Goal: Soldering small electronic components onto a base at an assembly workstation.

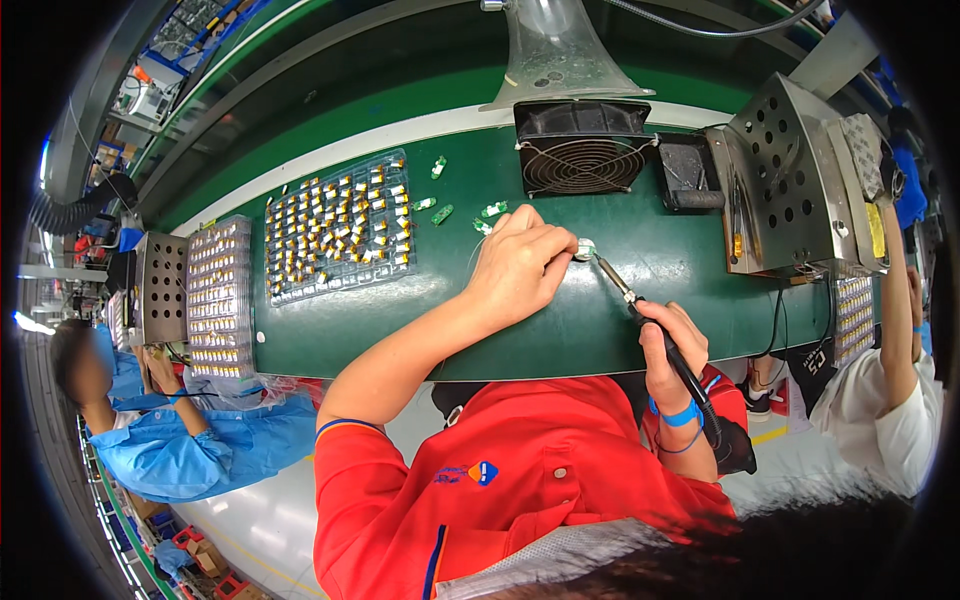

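Note:
A soldering iron (615,280) with a black handle and metal shaft is in my right hand (675,345), whose fingers wrap round the handle. Its tip points up and left, at or very close to a small pale part (586,248) at the fingertips of my left hand (520,262). The left fingers are closed in a pinch on that part and cover much of it. Just beyond the left hand lie several small green circuit boards (443,214). To their left is a clear tray (340,225) of small white-and-yellow components with dark ends.
A black fan (583,150) stands at the back under a clear funnel hood (560,50). Right of it are a black tray (690,172) and a perforated metal box (785,175). Stacked component trays (220,295) stand far left. Co-workers sit at both sides.

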